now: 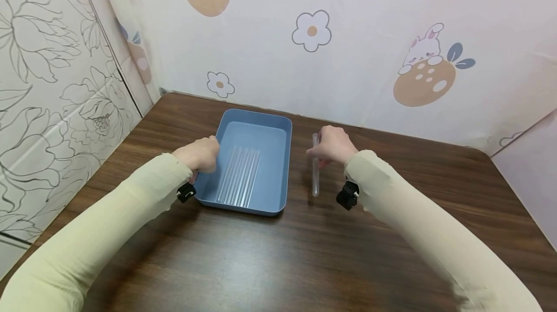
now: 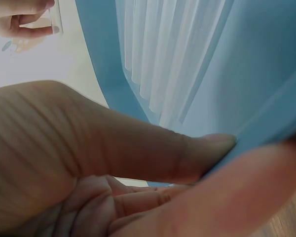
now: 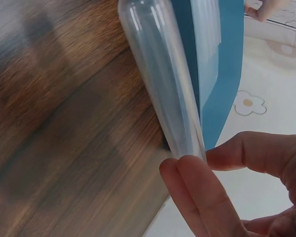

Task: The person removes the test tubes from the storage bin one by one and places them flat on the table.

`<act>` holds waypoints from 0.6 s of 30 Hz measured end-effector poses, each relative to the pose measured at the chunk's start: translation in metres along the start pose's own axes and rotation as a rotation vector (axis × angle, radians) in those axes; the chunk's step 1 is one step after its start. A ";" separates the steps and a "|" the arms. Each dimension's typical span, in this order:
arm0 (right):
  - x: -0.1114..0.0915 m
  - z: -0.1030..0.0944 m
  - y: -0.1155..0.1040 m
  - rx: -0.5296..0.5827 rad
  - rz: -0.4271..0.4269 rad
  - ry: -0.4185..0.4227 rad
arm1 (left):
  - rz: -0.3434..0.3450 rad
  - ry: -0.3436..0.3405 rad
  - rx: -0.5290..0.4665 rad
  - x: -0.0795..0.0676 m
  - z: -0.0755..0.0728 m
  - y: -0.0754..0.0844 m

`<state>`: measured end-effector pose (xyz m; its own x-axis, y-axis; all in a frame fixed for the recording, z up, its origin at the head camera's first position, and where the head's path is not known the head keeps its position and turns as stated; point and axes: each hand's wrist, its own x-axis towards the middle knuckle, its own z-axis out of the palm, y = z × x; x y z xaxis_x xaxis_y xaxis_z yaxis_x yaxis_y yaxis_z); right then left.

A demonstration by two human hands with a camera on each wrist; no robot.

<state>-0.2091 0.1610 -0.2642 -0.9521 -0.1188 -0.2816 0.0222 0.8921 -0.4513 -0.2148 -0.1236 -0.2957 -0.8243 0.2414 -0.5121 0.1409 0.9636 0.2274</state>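
My left hand pinches the left wall of a blue rectangular tray between thumb and fingers; the left wrist view shows the thumb on the inner side of the wall. Several clear tubes lie side by side in the tray, all slanting the same way. Just to the right of the tray, my right hand pinches a clear test tube between thumb and fingertips. Its rounded end points toward me, over the wood in the head view, and the tube looks empty in the right wrist view.
Tray and hands are on a dark brown wooden table. Behind it rises a wall with flower and rabbit prints. A panel with line-drawn flowers runs along the left, and another wall stands at the right edge.
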 end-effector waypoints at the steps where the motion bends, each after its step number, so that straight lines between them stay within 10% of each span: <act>1: 0.000 0.000 0.002 -0.001 0.001 0.000 | 0.000 -0.002 0.001 0.000 0.000 0.001; 18: 0.001 0.007 0.030 0.005 0.051 -0.019 | -0.001 0.005 0.003 0.000 0.000 0.000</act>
<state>-0.2069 0.1845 -0.2837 -0.9438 -0.0820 -0.3203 0.0716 0.8950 -0.4403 -0.2150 -0.1233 -0.2952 -0.8271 0.2396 -0.5084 0.1415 0.9642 0.2242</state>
